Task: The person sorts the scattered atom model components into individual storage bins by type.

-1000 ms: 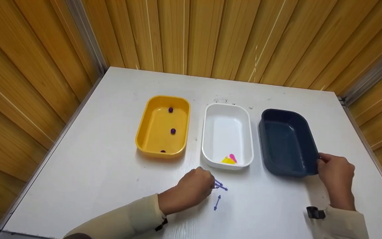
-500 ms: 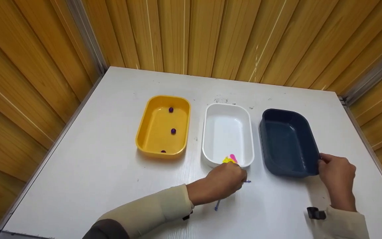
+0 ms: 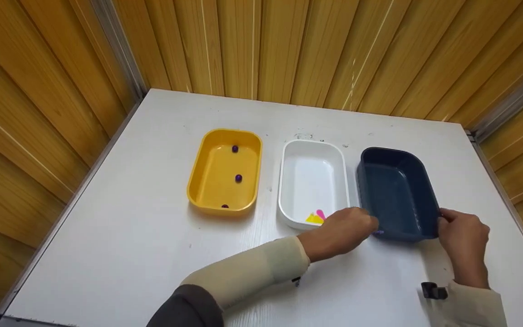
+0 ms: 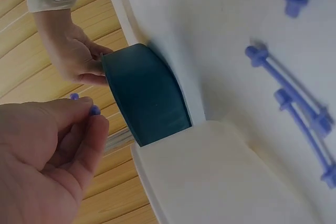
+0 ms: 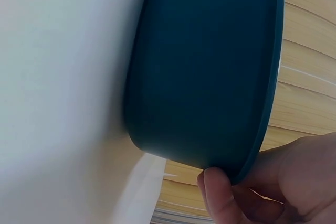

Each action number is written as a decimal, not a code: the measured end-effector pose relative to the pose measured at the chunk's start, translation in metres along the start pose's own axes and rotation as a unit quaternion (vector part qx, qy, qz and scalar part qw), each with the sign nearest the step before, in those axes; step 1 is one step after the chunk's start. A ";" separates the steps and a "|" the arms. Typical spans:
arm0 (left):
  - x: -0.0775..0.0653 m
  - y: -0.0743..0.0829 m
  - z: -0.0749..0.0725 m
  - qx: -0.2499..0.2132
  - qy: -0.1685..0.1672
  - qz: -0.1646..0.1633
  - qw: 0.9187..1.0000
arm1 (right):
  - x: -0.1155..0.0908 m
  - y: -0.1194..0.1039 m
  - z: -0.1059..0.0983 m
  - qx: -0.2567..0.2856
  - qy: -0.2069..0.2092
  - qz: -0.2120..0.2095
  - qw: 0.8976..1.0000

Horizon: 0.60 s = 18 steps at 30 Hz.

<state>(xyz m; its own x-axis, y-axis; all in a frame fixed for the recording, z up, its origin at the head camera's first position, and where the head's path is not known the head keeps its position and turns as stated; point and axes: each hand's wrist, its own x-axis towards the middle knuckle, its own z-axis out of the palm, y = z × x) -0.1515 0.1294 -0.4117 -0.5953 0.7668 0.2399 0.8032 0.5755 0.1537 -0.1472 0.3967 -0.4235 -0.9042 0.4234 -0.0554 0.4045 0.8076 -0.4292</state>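
My left hand (image 3: 345, 229) pinches a small purple rod with knobbed ends (image 4: 94, 109) between thumb and fingertips. It is above the near right corner of the white tray, and the rod's tip shows against the near left corner of the dark blue tray (image 3: 393, 195). My right hand (image 3: 465, 240) grips that tray's near right corner, thumb and fingers on either side of the rim. Three more purple rods (image 4: 291, 93) lie on the table in the left wrist view; in the head view my left forearm mostly hides them.
The white tray (image 3: 311, 177) holds a yellow piece (image 3: 314, 219) and a pink piece (image 3: 320, 214) at its near end. Left of it, a yellow tray (image 3: 211, 181) contains three dark purple balls (image 3: 239, 178). Wood-panelled walls (image 3: 275, 50) bound the white table (image 3: 130, 218).
From the rods on the table, my left hand has moved right, past the white tray's near end, to the dark blue tray, carrying a purple rod. My right hand stays on the tray's rim.
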 end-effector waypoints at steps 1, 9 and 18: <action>0.005 0.001 0.001 0.008 0.002 0.001 1.000 | 0.000 0.000 0.000 0.001 -0.001 0.002 1.000; 0.035 0.008 0.009 0.076 0.001 0.007 0.997 | 0.000 -0.001 0.000 0.010 -0.006 0.008 1.000; 0.046 0.012 0.018 0.115 -0.015 0.012 0.993 | -0.002 -0.002 0.001 0.008 0.013 -0.001 1.000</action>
<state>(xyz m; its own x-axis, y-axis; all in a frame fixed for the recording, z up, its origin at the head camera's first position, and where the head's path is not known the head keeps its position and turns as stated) -0.1698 0.1763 -0.4157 -0.5795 0.7870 0.2118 0.7931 0.6043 -0.0754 -0.1466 0.3940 -0.4232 -0.9010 0.4327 -0.0313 0.4006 0.8021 -0.4429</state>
